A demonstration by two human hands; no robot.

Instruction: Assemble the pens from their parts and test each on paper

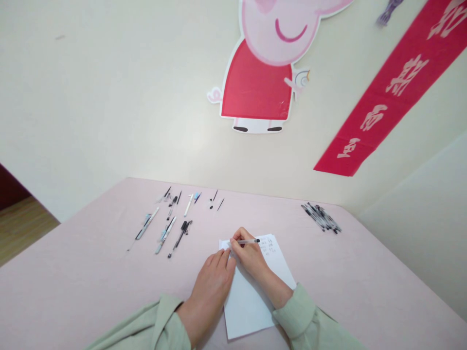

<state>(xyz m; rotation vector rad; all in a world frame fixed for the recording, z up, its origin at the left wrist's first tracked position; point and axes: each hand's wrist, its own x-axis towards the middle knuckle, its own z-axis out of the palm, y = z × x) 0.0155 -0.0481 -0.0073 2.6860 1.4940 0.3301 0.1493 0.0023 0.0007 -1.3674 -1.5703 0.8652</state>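
Note:
A sheet of white paper (248, 311) lies on the pink table, with small dark writing near its top right corner. My right hand (250, 255) rests on the upper part of the sheet, its fingers closed round a pen (248, 241) with a clear barrel and a black end. The pen's tip is hidden by my fingers. My left hand (215, 277) lies flat along the paper's left edge, its fingers stretched towards the top left corner and close to my right hand.
Several pens and pen parts (166, 236) lie spread on the table's left half, with small parts (211, 206) nearer the middle. A pile of pens (321, 217) lies at the back right. Behind the pink table (346, 272) stands a wall with a pig cutout (257, 87) and a red banner (375, 107).

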